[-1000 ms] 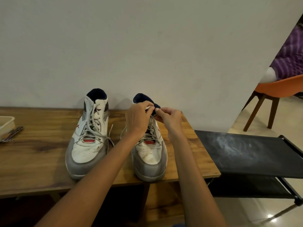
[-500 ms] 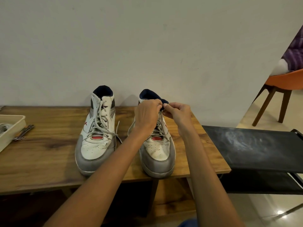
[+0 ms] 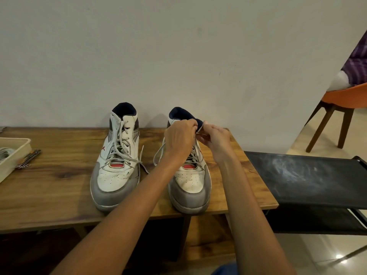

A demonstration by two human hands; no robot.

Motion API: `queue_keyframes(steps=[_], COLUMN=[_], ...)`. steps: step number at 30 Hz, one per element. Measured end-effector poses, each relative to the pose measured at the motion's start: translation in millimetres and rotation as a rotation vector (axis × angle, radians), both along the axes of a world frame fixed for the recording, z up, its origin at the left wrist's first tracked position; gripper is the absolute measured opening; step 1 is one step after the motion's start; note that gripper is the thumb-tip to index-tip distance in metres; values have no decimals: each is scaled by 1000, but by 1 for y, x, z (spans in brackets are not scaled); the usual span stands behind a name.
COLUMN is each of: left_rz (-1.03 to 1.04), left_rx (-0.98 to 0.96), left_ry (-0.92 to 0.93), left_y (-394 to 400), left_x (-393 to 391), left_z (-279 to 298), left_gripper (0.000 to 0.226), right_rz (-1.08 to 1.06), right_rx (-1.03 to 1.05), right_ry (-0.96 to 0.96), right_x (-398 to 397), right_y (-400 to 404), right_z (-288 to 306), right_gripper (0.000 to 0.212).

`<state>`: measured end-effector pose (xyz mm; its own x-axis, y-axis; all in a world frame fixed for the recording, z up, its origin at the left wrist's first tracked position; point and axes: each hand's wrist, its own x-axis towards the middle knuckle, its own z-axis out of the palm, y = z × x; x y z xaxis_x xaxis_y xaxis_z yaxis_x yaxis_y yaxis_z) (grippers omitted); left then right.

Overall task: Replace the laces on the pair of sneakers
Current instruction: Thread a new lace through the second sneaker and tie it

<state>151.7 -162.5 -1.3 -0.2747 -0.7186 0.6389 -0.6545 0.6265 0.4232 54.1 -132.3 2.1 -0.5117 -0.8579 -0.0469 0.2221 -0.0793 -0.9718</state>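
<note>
Surface (image 3: 59, 175): varnished wood, dark-streaked grain, low sheen; wall (image 3: 178, 56) behind it matt painted plaster, faintly scuffed. Left sneaker (image 3: 116, 165) and right sneaker (image 3: 190, 185): white leather-look uppers, creased and cracked at the perforated toe, matt grey suede-like toe wraps, dark cloth collar lining, flat woven off-white laces (image 3: 123, 147). Tray (image 3: 12, 155) smooth cream plastic, the tool beside it (image 3: 29, 157) dull metal; rack shelf (image 3: 297, 175) black cloth, dusty and chalk-smeared; chair (image 3: 341, 114) glossy orange shell on dark wooden legs; floor (image 3: 327, 251) polished glossy tile.
</note>
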Motion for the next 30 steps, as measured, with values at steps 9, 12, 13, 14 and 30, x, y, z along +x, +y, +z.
queue_keyframes(steps=[9, 12, 13, 14, 30], left_rz=[-60, -24, -15, -8, -52], left_rx=[96, 140, 162, 186, 326], left_ry=[151, 322, 352, 358, 266], left_y=[-7, -15, -20, -23, -28], left_x=[7, 18, 22, 26, 34], left_z=[14, 22, 21, 20, 16], left_gripper=[23, 20, 19, 18, 23], right_rz=[-206, -411, -432, -411, -735], right_rx=[60, -231, -356, -450, -508], right_ry=[-187, -449, -528, -559, -193], right_x=[3, -26, -36, -42, -59], right_y=[-10, 7, 14, 21, 33], right_z=[4, 32, 42, 50, 47], right_gripper=[31, 32, 31, 30, 43])
